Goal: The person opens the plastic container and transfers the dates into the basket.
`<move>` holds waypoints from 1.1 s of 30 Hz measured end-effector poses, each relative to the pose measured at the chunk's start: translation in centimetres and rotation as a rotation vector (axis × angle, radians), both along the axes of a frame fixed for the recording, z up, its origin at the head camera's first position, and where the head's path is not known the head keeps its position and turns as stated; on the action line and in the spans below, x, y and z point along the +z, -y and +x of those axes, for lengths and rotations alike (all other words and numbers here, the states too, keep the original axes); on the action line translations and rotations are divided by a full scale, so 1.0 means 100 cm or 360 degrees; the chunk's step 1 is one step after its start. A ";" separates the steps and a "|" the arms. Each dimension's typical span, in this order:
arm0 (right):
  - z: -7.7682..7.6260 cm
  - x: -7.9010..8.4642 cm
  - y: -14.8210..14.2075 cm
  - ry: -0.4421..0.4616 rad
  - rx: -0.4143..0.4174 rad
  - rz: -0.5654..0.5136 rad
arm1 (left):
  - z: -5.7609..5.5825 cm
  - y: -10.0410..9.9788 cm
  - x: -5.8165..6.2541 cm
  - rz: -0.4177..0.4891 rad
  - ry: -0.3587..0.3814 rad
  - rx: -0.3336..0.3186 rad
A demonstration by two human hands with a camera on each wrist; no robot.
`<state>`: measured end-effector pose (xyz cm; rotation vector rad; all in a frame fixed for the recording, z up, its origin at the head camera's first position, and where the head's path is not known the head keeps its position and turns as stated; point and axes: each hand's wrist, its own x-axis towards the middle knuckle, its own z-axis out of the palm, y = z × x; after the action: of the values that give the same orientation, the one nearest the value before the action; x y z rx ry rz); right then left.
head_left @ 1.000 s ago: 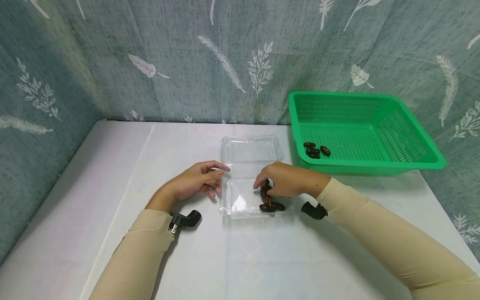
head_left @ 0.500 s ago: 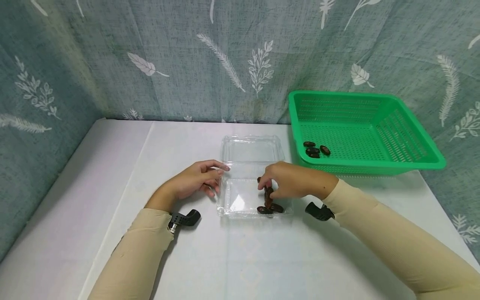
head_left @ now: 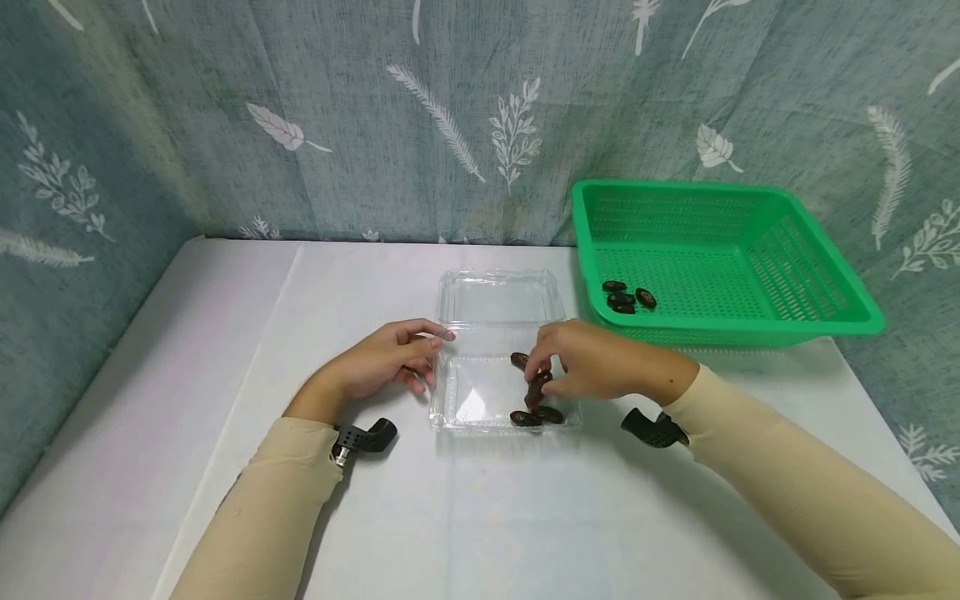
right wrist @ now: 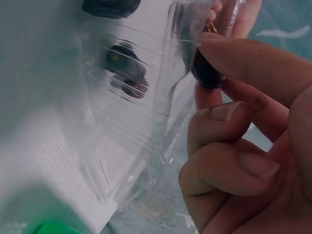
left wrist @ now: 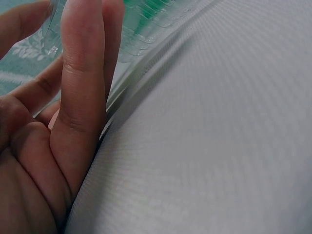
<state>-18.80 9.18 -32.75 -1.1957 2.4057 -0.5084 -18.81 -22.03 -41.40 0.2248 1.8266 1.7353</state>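
Observation:
A clear plastic clamshell container (head_left: 467, 383) lies open on the table, its lid (head_left: 498, 300) folded back. Pinched between the thumb and fingers of my right hand (head_left: 607, 360) is a dark brown date (head_left: 536, 388), held over the container's right side; the right wrist view also shows this held date (right wrist: 207, 72). Two other dates, one of them a front date (head_left: 525, 418), lie at the container's front right, and a further date (head_left: 519, 360) lies farther back. My left hand (head_left: 378, 362) rests at the container's left edge with loosely extended fingers (left wrist: 80, 73).
A green perforated basket (head_left: 727, 327) stands at the back right, with several dates (head_left: 621, 298) in its near left corner. A white cloth (head_left: 495, 517) covers the table. Leaf-patterned fabric (head_left: 337, 125) hangs behind and to the left.
My right hand has shifted slightly right with the date, uncovering another date behind its fingers. The left hand stays at the container's edge.

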 end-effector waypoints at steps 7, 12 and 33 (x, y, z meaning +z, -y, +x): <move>0.006 0.005 -0.010 -0.0045 -0.0120 -0.0161 | 0.002 0.000 -0.002 -0.0010 -0.0008 -0.0004; 0.006 0.007 -0.019 -0.0195 -0.0280 -0.0346 | 0.003 0.000 -0.004 -0.0011 -0.0018 -0.0013; -0.015 0.015 -0.069 -0.0542 -0.0810 -0.0815 | 0.000 0.000 -0.002 -0.0008 -0.0035 -0.0029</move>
<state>-20.26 16.10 -31.28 -0.8843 3.0008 -1.2219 -18.78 -22.01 -41.65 0.2585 1.8389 1.7217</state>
